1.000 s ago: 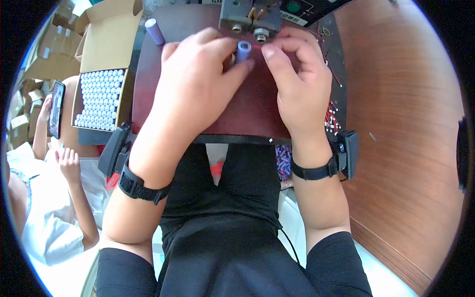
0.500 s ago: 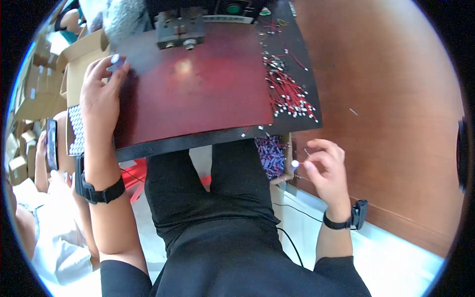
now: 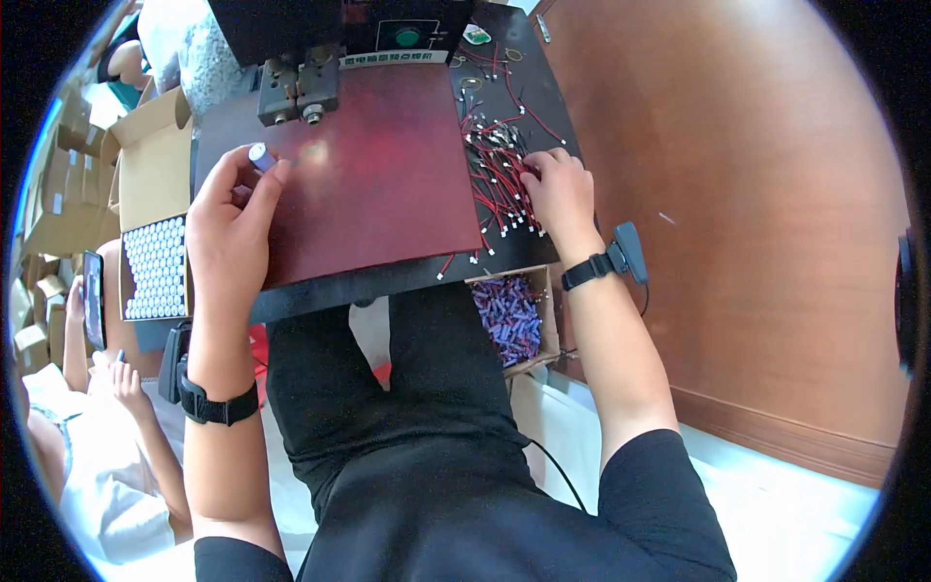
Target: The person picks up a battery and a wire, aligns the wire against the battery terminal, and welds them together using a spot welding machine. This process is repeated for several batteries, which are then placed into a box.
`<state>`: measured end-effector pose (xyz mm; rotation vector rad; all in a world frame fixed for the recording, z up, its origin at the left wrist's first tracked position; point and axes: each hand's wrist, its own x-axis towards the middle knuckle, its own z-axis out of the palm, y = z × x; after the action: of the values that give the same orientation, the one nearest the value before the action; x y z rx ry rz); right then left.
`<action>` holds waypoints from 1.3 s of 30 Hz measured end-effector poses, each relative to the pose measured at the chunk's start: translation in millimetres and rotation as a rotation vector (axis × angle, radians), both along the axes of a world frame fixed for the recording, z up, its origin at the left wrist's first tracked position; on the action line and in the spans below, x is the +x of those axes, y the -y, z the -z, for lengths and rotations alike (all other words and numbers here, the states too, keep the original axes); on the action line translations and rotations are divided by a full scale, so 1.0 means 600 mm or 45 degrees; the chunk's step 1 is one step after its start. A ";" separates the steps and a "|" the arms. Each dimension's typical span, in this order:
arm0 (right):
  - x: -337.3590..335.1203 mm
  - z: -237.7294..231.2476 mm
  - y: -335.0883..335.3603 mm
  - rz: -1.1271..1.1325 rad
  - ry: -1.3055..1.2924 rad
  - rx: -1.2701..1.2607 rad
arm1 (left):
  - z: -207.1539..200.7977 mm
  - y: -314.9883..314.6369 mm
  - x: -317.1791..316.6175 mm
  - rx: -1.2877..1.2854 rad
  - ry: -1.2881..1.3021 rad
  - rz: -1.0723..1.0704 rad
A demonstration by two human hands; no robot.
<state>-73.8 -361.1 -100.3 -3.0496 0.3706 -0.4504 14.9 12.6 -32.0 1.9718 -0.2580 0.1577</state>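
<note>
Between thumb and fingers of my left hand (image 3: 225, 225) is a small cylindrical battery cell (image 3: 262, 157) with a pale purple body and a light end. It is held tilted over the left part of the dark red mat (image 3: 378, 194), in front of the metal head (image 3: 297, 89) of a black machine. My right hand (image 3: 562, 197) reaches over a loose pile of red and black wire leads (image 3: 497, 184) with white connectors, right of the mat. Its thumb and forefinger are bent together at the edge of the pile. What lies between their tips is hidden.
An open cardboard box (image 3: 155, 215) with rows of upright cells stands left of the table. Below the table's right front, a carton (image 3: 549, 320) holds many purple cells. A wooden panel (image 3: 737, 223) borders the right side. At far left a person's hand is near a phone (image 3: 94, 299).
My right hand has moved from beside the carton up to the wire pile; the cell with a lead it held is gone from its fingers. My left hand's cell has come nearer the machine head.
</note>
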 end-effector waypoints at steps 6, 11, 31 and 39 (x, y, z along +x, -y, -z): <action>0.012 -0.059 -0.008 -0.122 0.145 0.045 | -0.008 -0.004 -0.006 0.048 -0.003 0.035; -0.006 -0.137 -0.022 -0.023 0.279 0.356 | -0.015 0.005 -0.005 0.088 0.008 0.029; 0.047 -0.174 -0.246 -0.711 0.491 0.661 | -0.027 0.009 0.005 0.176 0.226 0.400; 0.081 -0.134 -0.269 -0.690 0.549 0.847 | -0.017 0.018 0.010 0.423 0.427 0.270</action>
<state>-25.1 -199.4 -20.1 -2.1983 -0.2728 -0.7342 20.8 1.9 -21.6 2.2232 -0.7489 0.3249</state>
